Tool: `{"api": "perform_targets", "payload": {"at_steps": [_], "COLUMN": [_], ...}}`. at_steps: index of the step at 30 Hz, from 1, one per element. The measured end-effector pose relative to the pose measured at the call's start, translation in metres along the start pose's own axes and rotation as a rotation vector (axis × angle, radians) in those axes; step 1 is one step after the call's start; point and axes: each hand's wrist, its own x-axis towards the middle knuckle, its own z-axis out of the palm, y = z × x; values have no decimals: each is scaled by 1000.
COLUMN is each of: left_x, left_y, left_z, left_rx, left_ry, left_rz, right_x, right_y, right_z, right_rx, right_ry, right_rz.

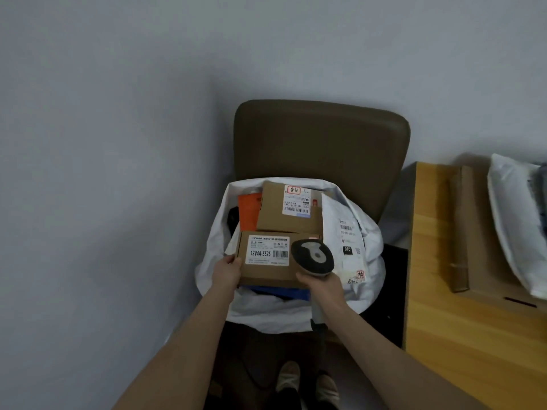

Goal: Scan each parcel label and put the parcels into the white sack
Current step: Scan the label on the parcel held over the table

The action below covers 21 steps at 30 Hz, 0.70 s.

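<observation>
The white sack stands open on a brown chair, holding several parcels: a brown box with a white label, an orange packet, a white mailer and something blue at the front. My left hand grips the left edge of a brown cardboard box over the sack's mouth; its white label reads "12V4A-5525". My right hand holds a grey and black barcode scanner, whose head lies over the box's right part, beside the label.
The brown chair backs onto a grey wall. To the right stands a wooden table carrying a flat cardboard box and a white poly mailer. My shoes show on the dark floor below.
</observation>
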Motion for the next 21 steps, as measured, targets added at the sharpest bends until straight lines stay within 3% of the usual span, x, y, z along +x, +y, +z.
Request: {"api": "perform_targets", "payload": {"at_steps": [8,10,14,18,21], "left_x": [20,19,4,15,22], "left_y": [0,-9,-67,-103,-112], "left_z": [8,12,10,26,33], "left_rx": [19,-4,-49,-347,-531], "left_ry": [27,103,337,304,271], "left_rz": [30,23,-239,-434,-445], "right_x": [9,14,18,35,45], "right_y": [4,5,10,15,17], "right_z": [16,20,25,25,27], "right_rx": [20,30,-2,-114,-167], "right_ry": [-54,-59,-97,-106,-128], "right_rz": [-110,-95,-82,-163,-226]}}
